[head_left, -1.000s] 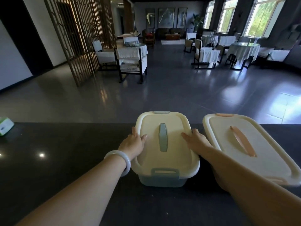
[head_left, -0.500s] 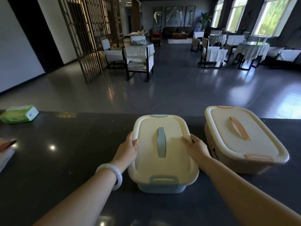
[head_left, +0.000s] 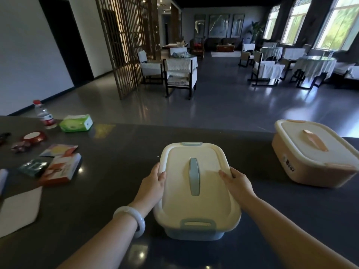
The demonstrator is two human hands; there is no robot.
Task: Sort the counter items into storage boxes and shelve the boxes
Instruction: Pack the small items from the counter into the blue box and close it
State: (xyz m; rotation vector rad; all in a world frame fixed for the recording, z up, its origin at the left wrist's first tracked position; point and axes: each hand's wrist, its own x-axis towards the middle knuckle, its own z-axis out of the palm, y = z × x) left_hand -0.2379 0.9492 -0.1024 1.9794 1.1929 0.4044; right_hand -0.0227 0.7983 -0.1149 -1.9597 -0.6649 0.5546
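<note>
A blue storage box point(head_left: 194, 232) with a cream lid and a blue handle sits on the dark counter point(head_left: 116, 152) in front of me. My left hand point(head_left: 153, 186) grips the lid's left edge, thumb on top. My right hand point(head_left: 236, 182) grips the right edge the same way. A pink storage box point(head_left: 308, 167) with a cream lid stands shut at the right. Loose items lie at the left: a green tissue pack point(head_left: 76, 123), a water bottle point(head_left: 44, 115), a red round tin point(head_left: 33, 136) and small cartons point(head_left: 58, 167).
A white sheet or board point(head_left: 18, 212) lies at the counter's near left. Beyond the counter's far edge is a dining room with chairs and covered tables. A wooden lattice screen stands at the back left.
The blue box has slid left with both hands on it, away from the pink box. The view has swung left, bringing the bottle, tin and cartons into sight.
</note>
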